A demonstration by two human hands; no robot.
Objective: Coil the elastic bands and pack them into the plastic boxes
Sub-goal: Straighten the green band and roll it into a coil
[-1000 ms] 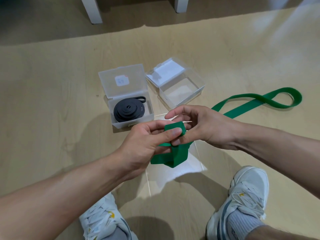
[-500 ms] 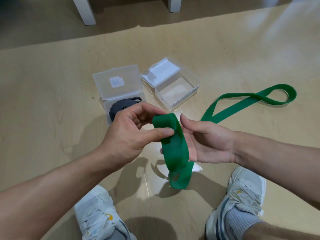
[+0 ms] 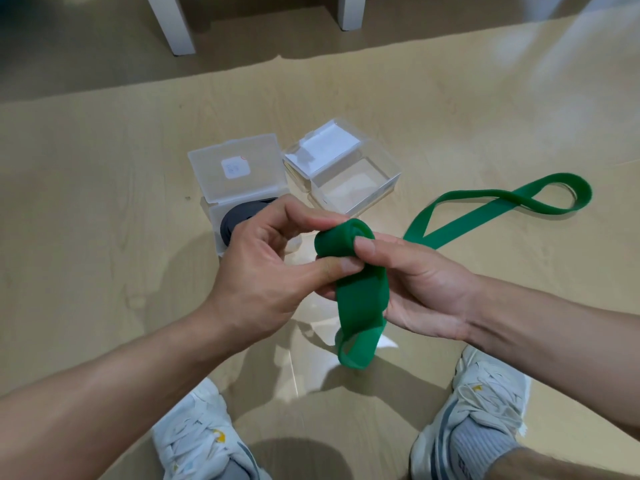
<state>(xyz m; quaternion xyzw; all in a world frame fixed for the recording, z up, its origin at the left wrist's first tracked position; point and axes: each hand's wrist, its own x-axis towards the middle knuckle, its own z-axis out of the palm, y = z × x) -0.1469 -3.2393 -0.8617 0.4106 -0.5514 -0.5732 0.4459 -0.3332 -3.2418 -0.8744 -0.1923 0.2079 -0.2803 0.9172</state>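
Pale wood-grain flooring fills the view, with two white furniture legs at the far edge and a pair of white sneakers at the near edge; the person works above the floor, looking down on both hands. Left hand: thumb and fingers curled round the started roll of the green elastic band, pinching its first turns. Right hand: palm up under the band, thumb pressing on the roll from above, fingers supporting the strip beneath. A short looped end hangs below the hands; the long remainder trails off to the right and lies on the floor in a twisted loop, well apart from the boxes. Left plastic box: lid open, a coiled black band inside, partly hidden by the left hand. Right plastic box: clear, lid open, holding no band. Step in hand, by judgement: early coiling of the green band, only a few turns made. Next move, by judgement: rolling onward while feeding in the trailing length, keeping the turns tight and the edges aligned; the twist in the floor loop probably needs flattening as it comes in; the finished coil must be compact enough for the clear box.
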